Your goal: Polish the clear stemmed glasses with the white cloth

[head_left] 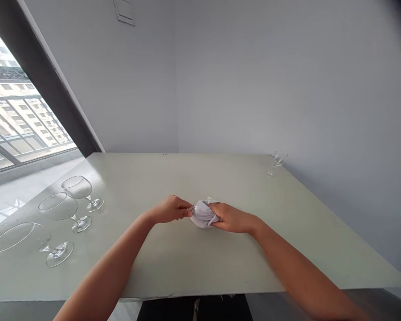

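Observation:
Over the middle of the table, my left hand is closed, its thumb and fingertips pinching the narrow stem end of a stemmed glass. A white cloth bunches in and around the bowl of that glass, so much of the bowl is hidden. From the other side, my right hand is closed on the cloth at the bowl, fingers partly tucked into the folds. The glass appears tilted on its side between both hands.
Three clear stemmed glasses stand in a row along the left side: a near one, a middle one and a far one. A smaller stemmed glass stands at the table's far right corner, near the wall.

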`<state>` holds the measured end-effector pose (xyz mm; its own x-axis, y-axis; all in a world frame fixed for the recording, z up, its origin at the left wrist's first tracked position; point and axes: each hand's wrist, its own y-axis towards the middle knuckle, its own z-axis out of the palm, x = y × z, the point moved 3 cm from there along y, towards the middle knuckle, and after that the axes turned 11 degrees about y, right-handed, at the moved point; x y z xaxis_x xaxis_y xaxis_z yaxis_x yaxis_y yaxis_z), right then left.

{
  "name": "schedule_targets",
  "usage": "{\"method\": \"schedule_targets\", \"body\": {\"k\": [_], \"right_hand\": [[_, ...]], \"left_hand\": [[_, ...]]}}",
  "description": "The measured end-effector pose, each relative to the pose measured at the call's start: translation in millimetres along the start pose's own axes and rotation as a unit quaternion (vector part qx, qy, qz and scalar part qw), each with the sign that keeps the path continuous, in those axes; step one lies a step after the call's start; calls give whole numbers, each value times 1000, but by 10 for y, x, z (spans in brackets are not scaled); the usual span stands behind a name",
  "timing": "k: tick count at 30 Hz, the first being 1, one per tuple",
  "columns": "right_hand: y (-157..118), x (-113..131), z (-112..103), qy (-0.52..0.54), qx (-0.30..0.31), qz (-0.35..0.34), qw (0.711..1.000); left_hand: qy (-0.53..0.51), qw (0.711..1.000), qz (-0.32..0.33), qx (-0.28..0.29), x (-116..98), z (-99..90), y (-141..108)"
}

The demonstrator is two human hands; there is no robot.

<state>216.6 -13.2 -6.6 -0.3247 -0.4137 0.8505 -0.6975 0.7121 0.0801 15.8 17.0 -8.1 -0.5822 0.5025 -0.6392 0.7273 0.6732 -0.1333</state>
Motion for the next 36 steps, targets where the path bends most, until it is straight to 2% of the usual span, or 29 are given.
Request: {"method": "schedule_targets", "body": {"k": [3,8,11,14,17,19,20,21,23,25,26,28,30,32,34,35,36], "right_hand": [[-6,8,-20,-34,4,-37,999],[-48,65,-151,-55,4,-57,997],[-66,-17,-318,-54,-64,-35,996],[-47,-218,-451,-31,-201,16,979],[-19,-342,-427,24,-343,27,939],[-8,-306,-313,15,-409,-4,912],[4,-252,-231,-18,-414,-34,910],[23,-187,-134,-69,-393,-70,914],[73,-66,71,-197,-299,-145,922],[105,-10,213,-304,-218,-198,906],[109,1,237,-338,-209,-216,892],[95,11,206,-362,-236,-244,868],[65,12,110,-329,-285,-250,865],[41,-12,-17,-227,-332,-212,890],[35,-92,-136,-66,-372,-120,918],[33,-149,-178,29,-389,-65,918],[32,-209,-204,127,-402,-13,907]], "left_hand": [[-66,996,-8,62,-12,-11,-2],[-116,989,-33,87,97,-47,-32],[-157,984,-32,78,221,-71,-47],[-255,967,3,1,319,-99,-10],[-382,917,13,-113,366,-74,75],[-434,886,-1,-163,346,9,144],[-450,875,-11,-178,317,70,179],[-462,867,-22,-185,279,141,211],[-486,855,-34,-180,177,295,261],[-502,847,-35,-169,66,428,285],[-505,847,-34,-163,17,478,288],[-493,858,-30,-140,-69,543,287],[-455,884,-24,-99,-133,578,285],[-410,910,-14,-61,-170,598,285],[-380,924,-8,-42,-178,615,290],[-373,927,-5,-38,-174,626,293],[-368,929,-3,-35,-168,638,298]]}}
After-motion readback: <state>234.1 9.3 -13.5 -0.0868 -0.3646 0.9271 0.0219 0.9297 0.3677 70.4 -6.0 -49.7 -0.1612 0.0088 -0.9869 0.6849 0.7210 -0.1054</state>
